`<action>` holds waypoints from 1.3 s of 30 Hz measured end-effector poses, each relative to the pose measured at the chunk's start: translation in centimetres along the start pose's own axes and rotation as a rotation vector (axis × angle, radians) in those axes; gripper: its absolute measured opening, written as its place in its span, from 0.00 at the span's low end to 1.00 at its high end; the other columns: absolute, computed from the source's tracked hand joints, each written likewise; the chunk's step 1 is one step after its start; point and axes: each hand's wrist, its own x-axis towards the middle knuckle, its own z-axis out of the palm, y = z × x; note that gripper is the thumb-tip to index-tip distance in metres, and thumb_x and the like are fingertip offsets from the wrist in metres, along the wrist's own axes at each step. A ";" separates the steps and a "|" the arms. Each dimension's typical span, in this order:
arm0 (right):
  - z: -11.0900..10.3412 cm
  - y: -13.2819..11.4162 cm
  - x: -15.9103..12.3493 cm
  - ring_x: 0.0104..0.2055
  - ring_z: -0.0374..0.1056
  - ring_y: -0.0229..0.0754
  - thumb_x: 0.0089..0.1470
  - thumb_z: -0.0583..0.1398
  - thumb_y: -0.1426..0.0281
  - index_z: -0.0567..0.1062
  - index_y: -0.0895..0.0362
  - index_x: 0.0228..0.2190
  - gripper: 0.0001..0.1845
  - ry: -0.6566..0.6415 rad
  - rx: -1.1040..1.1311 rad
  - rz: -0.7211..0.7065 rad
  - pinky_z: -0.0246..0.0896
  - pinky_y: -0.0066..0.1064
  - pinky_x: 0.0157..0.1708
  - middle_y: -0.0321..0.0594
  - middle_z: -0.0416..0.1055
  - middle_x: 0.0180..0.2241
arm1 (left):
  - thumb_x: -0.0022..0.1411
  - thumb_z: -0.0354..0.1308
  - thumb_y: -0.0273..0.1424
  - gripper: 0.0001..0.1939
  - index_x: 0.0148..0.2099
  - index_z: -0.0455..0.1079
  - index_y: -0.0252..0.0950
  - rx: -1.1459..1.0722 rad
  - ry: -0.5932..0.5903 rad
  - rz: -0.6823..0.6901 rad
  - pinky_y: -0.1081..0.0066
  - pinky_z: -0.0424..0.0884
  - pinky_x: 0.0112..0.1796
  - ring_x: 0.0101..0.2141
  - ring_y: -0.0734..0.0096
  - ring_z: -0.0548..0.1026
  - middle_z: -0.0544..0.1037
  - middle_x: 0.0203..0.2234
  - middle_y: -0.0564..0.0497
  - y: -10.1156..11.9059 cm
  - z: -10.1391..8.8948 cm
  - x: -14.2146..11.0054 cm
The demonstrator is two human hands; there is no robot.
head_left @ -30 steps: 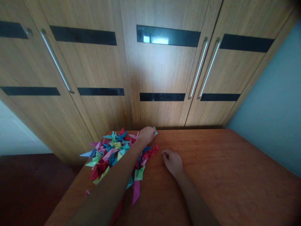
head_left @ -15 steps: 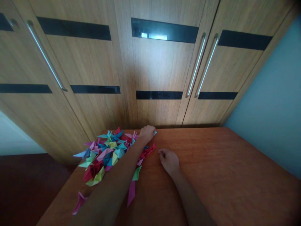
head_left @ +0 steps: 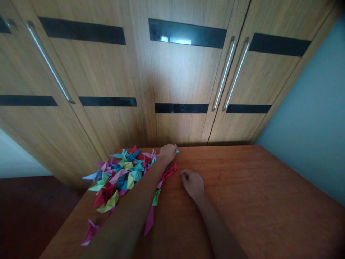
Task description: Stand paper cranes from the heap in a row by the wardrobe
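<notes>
At the table's back edge my left hand (head_left: 168,153) is closed, and a small light-blue tip of a paper crane (head_left: 177,150) sticks out past its fingers. Most of that crane is hidden by the hand. A heap of folded paper cranes (head_left: 130,166) in pink, red, blue, green and yellow lies under and to the left of my left forearm, which covers part of it. My right hand (head_left: 192,182) rests on the table just right of the heap, fingers curled in, with nothing visible in them. Nearest to it is a red paper crane (head_left: 169,172).
A reddish-brown wooden table (head_left: 248,194) extends to the right. Behind it stands a wooden wardrobe (head_left: 183,79) with long metal handles and dark strips. A pale blue wall (head_left: 307,126) is at the right. One pink crane (head_left: 90,232) lies near the table's left edge.
The view has shifted slightly. Both hands stay in nearly the same places, the left one still closed by the light-blue tip.
</notes>
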 end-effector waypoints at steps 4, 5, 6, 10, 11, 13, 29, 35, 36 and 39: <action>0.2 0.2 0.1 0.38 0.68 0.38 0.52 0.53 0.72 0.75 0.51 0.33 0.12 0.000 0.002 0.002 0.56 0.26 0.37 0.35 0.75 0.35 | 0.60 0.53 0.35 0.11 0.40 0.74 0.39 -0.007 0.005 0.006 0.65 0.69 0.41 0.41 0.58 0.75 0.77 0.38 0.42 0.0 0.0 0.0; 0.2 0.2 0.1 0.37 0.68 0.38 0.52 0.53 0.72 0.75 0.51 0.33 0.12 0.001 0.003 0.003 0.56 0.26 0.36 0.35 0.75 0.35 | 0.59 0.53 0.35 0.11 0.40 0.74 0.39 -0.010 0.006 0.007 0.65 0.68 0.41 0.41 0.58 0.75 0.77 0.38 0.42 0.0 0.0 0.0; 0.2 0.2 0.1 0.37 0.68 0.38 0.52 0.53 0.72 0.75 0.51 0.33 0.12 0.004 0.003 0.001 0.56 0.26 0.36 0.35 0.75 0.35 | 0.59 0.53 0.35 0.11 0.41 0.74 0.39 -0.012 0.008 0.007 0.65 0.68 0.41 0.41 0.58 0.75 0.77 0.38 0.42 0.0 0.0 0.0; 0.2 0.2 0.1 0.38 0.68 0.39 0.52 0.53 0.73 0.75 0.51 0.33 0.12 0.013 0.007 -0.003 0.57 0.27 0.37 0.35 0.75 0.35 | 0.59 0.53 0.35 0.11 0.41 0.74 0.39 -0.021 0.017 0.005 0.66 0.68 0.40 0.41 0.59 0.75 0.78 0.38 0.43 0.1 0.0 -0.1; 0.2 0.2 0.1 0.38 0.68 0.39 0.52 0.53 0.73 0.75 0.51 0.33 0.12 0.012 0.007 -0.004 0.57 0.27 0.37 0.35 0.75 0.36 | 0.59 0.53 0.35 0.11 0.41 0.74 0.39 -0.024 0.019 0.003 0.66 0.68 0.40 0.41 0.59 0.75 0.78 0.38 0.43 0.1 -0.1 -0.1; 0.2 0.2 0.1 0.38 0.68 0.39 0.52 0.53 0.73 0.75 0.51 0.33 0.12 0.007 0.001 -0.002 0.57 0.26 0.37 0.35 0.75 0.35 | 0.59 0.54 0.37 0.12 0.42 0.73 0.41 -0.027 0.024 -0.002 0.67 0.68 0.40 0.41 0.60 0.75 0.78 0.39 0.44 0.1 -0.3 -0.2; 0.3 0.2 0.0 0.38 0.69 0.37 0.53 0.53 0.71 0.76 0.51 0.34 0.12 -0.003 -0.026 -0.011 0.57 0.25 0.37 0.34 0.75 0.35 | 0.59 0.54 0.34 0.10 0.40 0.72 0.38 0.009 0.032 0.135 0.67 0.66 0.44 0.43 0.61 0.73 0.75 0.40 0.45 -1.1 -3.6 -10.8; 0.0 -0.1 -0.2 0.37 0.69 0.37 0.53 0.53 0.71 0.76 0.51 0.33 0.11 -0.013 -0.045 0.003 0.56 0.24 0.36 0.35 0.75 0.34 | 0.59 0.53 0.29 0.09 0.40 0.71 0.38 0.102 0.041 0.117 0.65 0.66 0.42 0.41 0.60 0.73 0.75 0.38 0.44 -1.5 -2.9 -13.9; 0.0 -0.1 -0.2 0.37 0.69 0.38 0.53 0.53 0.72 0.76 0.51 0.33 0.11 -0.007 -0.046 -0.005 0.56 0.25 0.36 0.35 0.75 0.34 | 0.59 0.52 0.28 0.08 0.40 0.72 0.37 0.108 0.050 0.123 0.64 0.66 0.41 0.40 0.59 0.73 0.75 0.37 0.44 -1.6 -2.7 -14.2; 0.0 0.0 -0.2 0.36 0.69 0.39 0.54 0.53 0.71 0.76 0.51 0.33 0.11 0.003 -0.053 -0.019 0.56 0.26 0.35 0.36 0.75 0.34 | 0.59 0.50 0.26 0.09 0.37 0.72 0.38 0.107 0.091 0.165 0.64 0.65 0.41 0.38 0.60 0.73 0.76 0.34 0.44 -1.9 -2.3 -14.7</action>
